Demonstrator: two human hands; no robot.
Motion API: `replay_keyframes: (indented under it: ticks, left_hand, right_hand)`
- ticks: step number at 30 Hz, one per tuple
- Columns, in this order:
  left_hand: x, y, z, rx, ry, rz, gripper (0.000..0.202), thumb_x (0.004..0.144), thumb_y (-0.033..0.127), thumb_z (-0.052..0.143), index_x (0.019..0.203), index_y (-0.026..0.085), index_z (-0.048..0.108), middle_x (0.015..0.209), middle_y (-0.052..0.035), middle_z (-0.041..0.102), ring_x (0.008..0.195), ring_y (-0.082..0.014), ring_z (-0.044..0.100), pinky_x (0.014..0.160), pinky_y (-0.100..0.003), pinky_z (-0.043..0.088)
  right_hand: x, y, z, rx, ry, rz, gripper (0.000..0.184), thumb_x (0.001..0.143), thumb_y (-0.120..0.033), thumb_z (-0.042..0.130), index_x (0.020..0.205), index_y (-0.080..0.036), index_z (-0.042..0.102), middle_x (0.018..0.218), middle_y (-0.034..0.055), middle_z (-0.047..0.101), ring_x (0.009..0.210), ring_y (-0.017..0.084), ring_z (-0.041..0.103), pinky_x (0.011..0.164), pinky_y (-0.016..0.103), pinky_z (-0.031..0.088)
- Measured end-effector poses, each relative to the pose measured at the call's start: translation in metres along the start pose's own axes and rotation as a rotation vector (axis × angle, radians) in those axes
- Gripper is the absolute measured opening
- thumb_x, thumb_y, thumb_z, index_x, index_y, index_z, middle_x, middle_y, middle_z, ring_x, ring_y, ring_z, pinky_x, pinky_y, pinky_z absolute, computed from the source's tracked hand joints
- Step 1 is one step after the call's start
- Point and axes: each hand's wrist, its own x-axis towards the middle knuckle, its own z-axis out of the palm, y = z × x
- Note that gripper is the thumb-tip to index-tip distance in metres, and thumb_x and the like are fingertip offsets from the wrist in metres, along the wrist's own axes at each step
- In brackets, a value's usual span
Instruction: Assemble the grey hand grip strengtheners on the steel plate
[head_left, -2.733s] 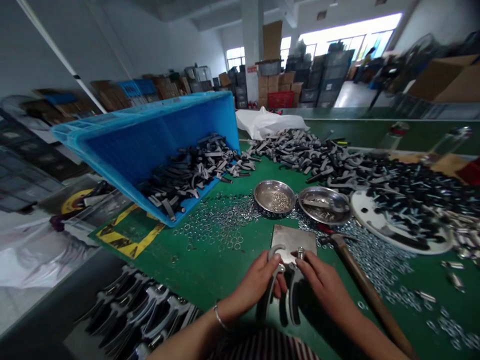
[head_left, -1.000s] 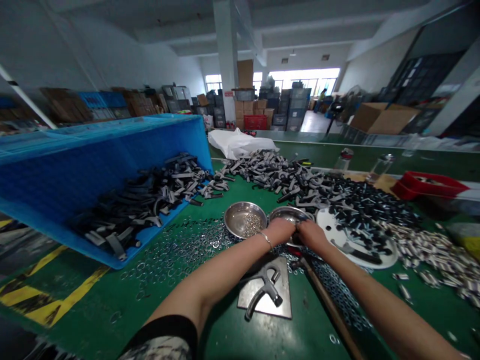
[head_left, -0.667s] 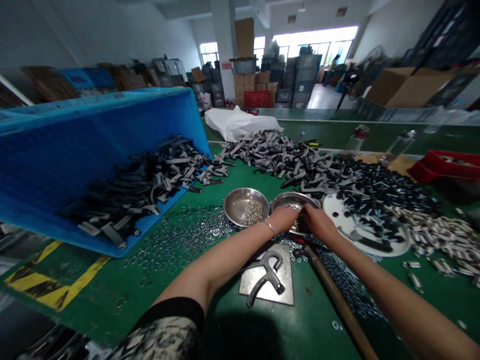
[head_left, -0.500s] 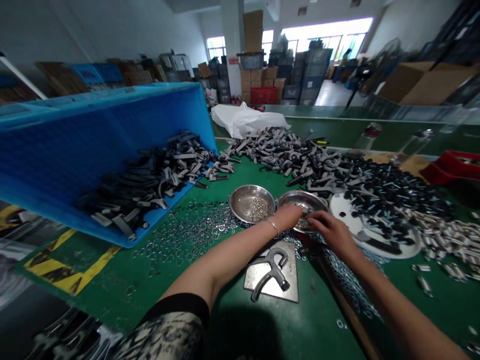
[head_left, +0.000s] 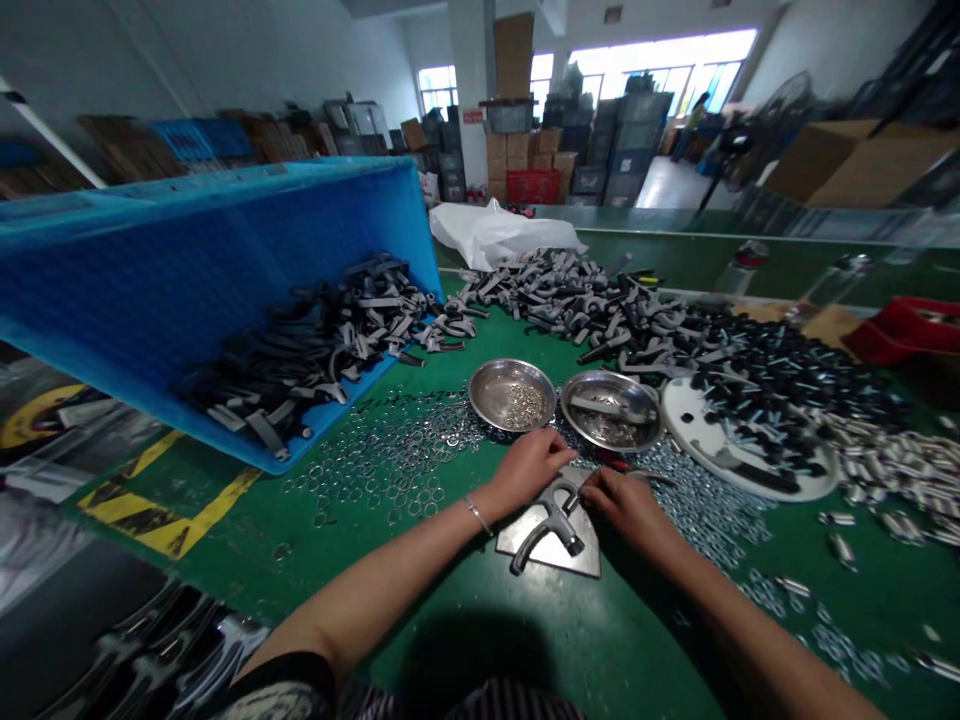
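Observation:
A grey, curved hand-grip part [head_left: 553, 522] with a dark grip lies on a square metal plate [head_left: 583, 562] in front of me. My left hand [head_left: 529, 468] is over the plate's far left edge, thumb and fingers pinched together; anything between them is too small to make out. From the right, my right hand [head_left: 628, 508] reaches in with bent, closed fingertips beside the part's short metal pin. What those fingertips hold is hidden. Just beyond the hands stand a steel bowl [head_left: 487, 385] of small metal pieces and a second steel bowl [head_left: 651, 400] with small parts and a flat strip.
A blue crate [head_left: 225, 230] on its side holds many grey and black grips. Loose rings [head_left: 405, 450] lie left; more washers [head_left: 705, 510] lie right. A white tray [head_left: 690, 425] carries black-headed screws. Metal sleeves [head_left: 885, 470] and a grip pile [head_left: 555, 285] lie beyond.
Both hands have come back from the right steel bowl towards me, to the hand-grip part on the plate. The flat strip in that bowl now shows. The view has shifted slightly.

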Motion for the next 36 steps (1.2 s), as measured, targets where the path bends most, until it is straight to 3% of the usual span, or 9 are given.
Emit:
replay_keyframes:
  ticks: [3,6,9,12,15,20,25,30,36]
  left_hand:
    - [-0.035,-0.014,-0.005,-0.059,0.05,-0.134,0.018,0.09,0.031,0.063,0.082,0.015,0.065,0.082,-0.0025,0.068,0.077,-0.0164,0.061,0.069,-0.026,0.042]
    - [-0.054,-0.019,0.002,-0.002,0.078,-0.136,0.016,0.089,0.028,0.066,0.078,0.016,0.064,0.085,-0.0026,0.066,0.084,-0.0176,0.059,0.078,-0.029,0.042]
    - [-0.06,-0.017,0.012,0.056,0.083,-0.128,0.016,0.088,0.027,0.068,0.078,0.017,0.063,0.086,-0.0024,0.065,0.089,-0.0186,0.058,0.084,-0.032,0.039]
    - [-0.061,-0.015,0.015,0.073,0.067,-0.123,0.017,0.089,0.029,0.067,0.079,0.017,0.062,0.088,-0.0023,0.065,0.09,-0.0191,0.058,0.085,-0.034,0.038]
    - [-0.062,-0.013,0.015,0.102,0.054,-0.099,0.018,0.091,0.032,0.066,0.081,0.017,0.061,0.09,-0.0027,0.065,0.092,-0.0195,0.058,0.086,-0.034,0.038]
    - [-0.063,-0.009,0.017,0.315,0.017,0.015,0.018,0.095,0.032,0.06,0.086,0.016,0.062,0.094,-0.0069,0.064,0.097,-0.0232,0.056,0.089,-0.038,0.039]
    - [-0.057,-0.008,0.015,0.544,-0.152,0.272,0.024,0.099,0.031,0.05,0.094,0.012,0.064,0.098,-0.012,0.063,0.101,-0.0274,0.055,0.093,-0.043,0.04]
    - [-0.07,-0.004,0.011,0.392,-0.135,0.162,0.034,0.09,0.044,0.065,0.108,0.015,0.061,0.113,-0.0118,0.06,0.11,-0.0286,0.054,0.097,-0.044,0.043]
    - [-0.092,-0.005,0.02,0.148,-0.052,-0.013,0.098,0.082,0.026,0.073,0.154,0.016,0.007,0.138,-0.0199,0.048,0.132,-0.0348,0.043,0.111,-0.054,0.037]
  right_hand:
    - [0.006,-0.016,-0.003,-0.161,-0.028,-0.025,0.018,0.096,-0.026,0.048,0.087,-0.017,0.061,0.088,0.0117,0.072,0.083,0.025,0.068,0.071,0.03,0.046]
    - [0.013,-0.036,-0.007,-0.295,-0.063,-0.067,0.015,0.091,-0.01,0.05,0.09,-0.016,0.063,0.097,0.0162,0.073,0.098,0.029,0.067,0.08,0.033,0.045]
    - [0.013,-0.039,-0.019,-0.383,-0.103,-0.068,0.009,0.092,-0.017,0.055,0.096,-0.017,0.063,0.098,0.0144,0.074,0.096,0.029,0.068,0.079,0.034,0.047]
    - [-0.007,-0.017,-0.035,-0.484,-0.076,0.028,0.024,0.095,-0.035,0.054,0.106,-0.014,0.059,0.099,0.0188,0.073,0.089,0.034,0.07,0.066,0.036,0.048]
    - [-0.037,0.022,-0.04,-0.597,-0.095,0.215,0.03,0.093,-0.045,0.053,0.096,-0.016,0.061,0.09,0.0184,0.072,0.082,0.035,0.07,0.057,0.036,0.045]
    - [-0.071,0.053,-0.032,-0.328,-0.035,0.266,0.028,0.092,-0.047,0.047,0.082,-0.022,0.056,0.08,0.0103,0.069,0.069,0.025,0.066,0.057,0.032,0.044]
    - [-0.074,0.015,-0.032,0.034,0.103,0.121,0.03,0.096,-0.049,0.039,0.103,-0.022,0.051,0.085,0.0073,0.068,0.072,0.022,0.064,0.064,0.032,0.047]
    - [-0.078,-0.004,-0.031,-0.054,-0.05,0.125,0.021,0.097,-0.04,0.041,0.092,-0.023,0.051,0.079,0.0077,0.069,0.063,0.022,0.063,0.059,0.03,0.041]
    - [-0.078,-0.031,-0.032,-0.015,-0.058,0.049,0.027,0.099,-0.043,0.035,0.102,-0.024,0.055,0.089,0.0086,0.072,0.073,0.024,0.067,0.066,0.032,0.046]
